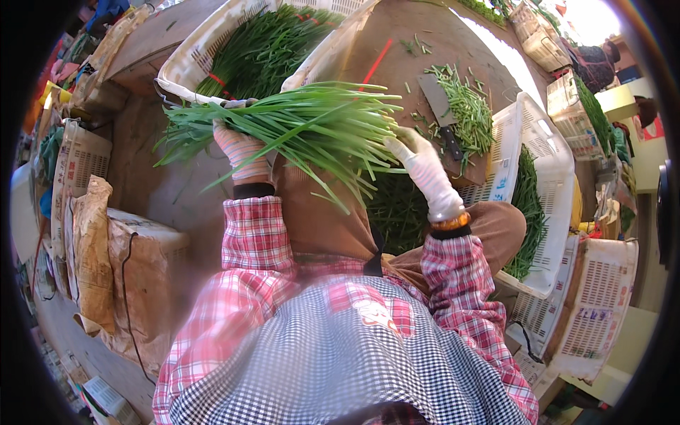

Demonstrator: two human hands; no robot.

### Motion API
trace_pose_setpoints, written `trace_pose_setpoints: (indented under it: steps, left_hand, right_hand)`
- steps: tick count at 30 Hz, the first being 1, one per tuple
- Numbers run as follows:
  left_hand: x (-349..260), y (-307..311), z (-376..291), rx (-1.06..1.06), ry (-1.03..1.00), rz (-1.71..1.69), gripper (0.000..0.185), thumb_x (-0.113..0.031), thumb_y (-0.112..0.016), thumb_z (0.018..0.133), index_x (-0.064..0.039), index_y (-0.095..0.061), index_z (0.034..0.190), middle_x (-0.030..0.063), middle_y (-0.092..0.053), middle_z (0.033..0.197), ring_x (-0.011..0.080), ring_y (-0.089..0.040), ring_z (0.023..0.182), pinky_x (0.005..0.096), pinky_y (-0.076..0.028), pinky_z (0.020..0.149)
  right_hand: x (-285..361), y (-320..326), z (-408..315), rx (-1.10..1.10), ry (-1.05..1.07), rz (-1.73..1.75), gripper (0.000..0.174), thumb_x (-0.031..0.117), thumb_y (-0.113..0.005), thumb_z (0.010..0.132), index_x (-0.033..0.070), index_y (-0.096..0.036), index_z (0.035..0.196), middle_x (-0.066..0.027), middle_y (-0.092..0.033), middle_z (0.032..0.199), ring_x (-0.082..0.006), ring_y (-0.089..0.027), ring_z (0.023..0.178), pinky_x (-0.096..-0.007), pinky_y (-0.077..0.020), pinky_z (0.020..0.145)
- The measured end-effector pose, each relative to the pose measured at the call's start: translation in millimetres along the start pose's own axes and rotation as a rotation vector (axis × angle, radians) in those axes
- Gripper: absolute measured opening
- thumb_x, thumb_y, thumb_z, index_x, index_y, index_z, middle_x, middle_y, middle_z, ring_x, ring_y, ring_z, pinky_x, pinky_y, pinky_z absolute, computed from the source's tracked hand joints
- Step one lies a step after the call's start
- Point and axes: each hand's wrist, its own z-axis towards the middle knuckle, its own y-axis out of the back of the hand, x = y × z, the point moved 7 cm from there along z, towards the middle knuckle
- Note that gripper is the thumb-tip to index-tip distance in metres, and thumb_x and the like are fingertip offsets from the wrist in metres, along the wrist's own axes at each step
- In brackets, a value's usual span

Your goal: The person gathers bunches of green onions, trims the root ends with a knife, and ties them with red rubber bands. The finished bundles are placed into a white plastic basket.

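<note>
My left hand (240, 151), in a striped work glove, grips a loose bunch of green garlic chives (319, 122) from below, toward its leafy end. The bunch lies across above my knee, its pale stem ends pointing right. Beside those ends is my right hand (422, 164), also gloved, with thumb and fingers apart and nothing held between them. The fingertips are close to the stems; whether they touch is unclear. A cleaver (440, 103) with a black handle rests just beyond the right hand, next to a pile of cut stem ends (468, 109).
A white plastic crate (178, 79) ahead holds chive bundles (265, 48) tied with red bands. Another white crate (555, 212) with chives stands at right. Loose greens (396, 212) lie between my legs. A red strip (377, 61) lies ahead; a paper-covered box (141, 287) sits left.
</note>
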Motion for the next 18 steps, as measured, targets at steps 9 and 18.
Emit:
trace_pose_setpoints:
  steps: [9,18]
  left_hand:
    - [8,-20,-10,0.216,0.161,-0.341,0.016,-0.019,-0.060,0.090,-0.013,-0.058,0.075,-0.0029,-0.058,0.070,0.0140,-0.056,0.066,0.0335,-0.049,0.078]
    - [11,-39,-21,0.415,0.233,-0.438,0.012,-0.016,-0.070,0.087,-0.009,-0.065,0.095,-0.0055,-0.060,0.077,0.0114,-0.057,0.074,0.0352,-0.046,0.086]
  right_hand:
    - [-3,-33,8,0.356,-0.106,0.539,0.055,0.029,-0.064,0.095,0.001,-0.049,0.139,-0.0073,-0.059,0.131,-0.0143,-0.055,0.118,-0.0291,-0.0423,0.101]
    - [13,-38,2,0.244,-0.071,0.644,0.034,0.012,-0.071,0.089,0.005,-0.066,0.121,0.0039,-0.070,0.104,-0.0008,-0.053,0.079,-0.0175,-0.0331,0.062]
